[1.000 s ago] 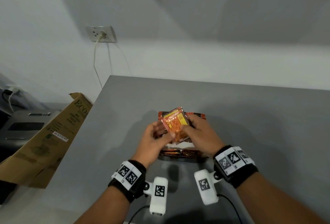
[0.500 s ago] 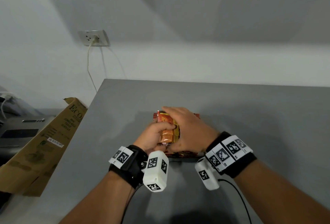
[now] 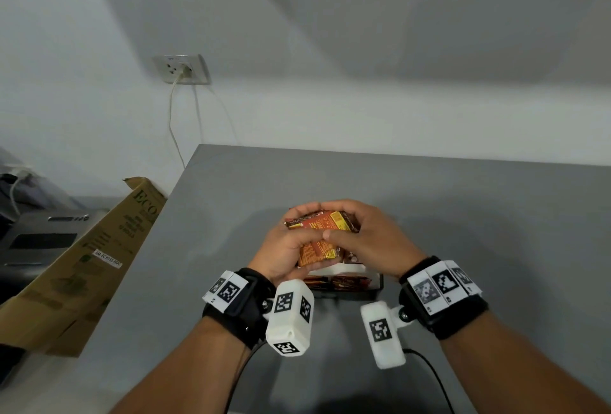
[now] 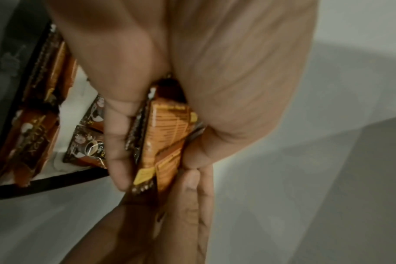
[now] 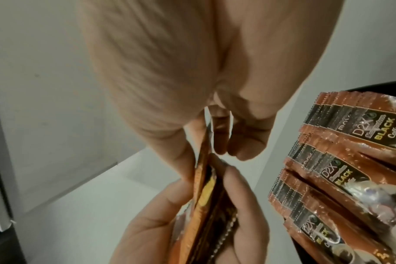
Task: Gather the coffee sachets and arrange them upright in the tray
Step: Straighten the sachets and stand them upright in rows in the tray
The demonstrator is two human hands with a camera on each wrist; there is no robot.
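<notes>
Coffee sachets (image 3: pixel 325 238) are clasped by both hands' grip, left hand (image 3: pixel 284 248) and right hand (image 3: pixel 370 241); square the edges, then lower them upright into the tray (image 3: pixel 377 288).

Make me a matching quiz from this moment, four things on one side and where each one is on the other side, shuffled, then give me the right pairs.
Things
1. bundle of sachets
2. tray
3. cardboard box
4. wall socket

Places
A. leaning at the table's left edge
B. on the wall, a cable plugged in
C. held between the left hand and the right hand
D. on the grey table, under the hands, sachets already in it

Pairs: 1-C, 2-D, 3-A, 4-B
</notes>
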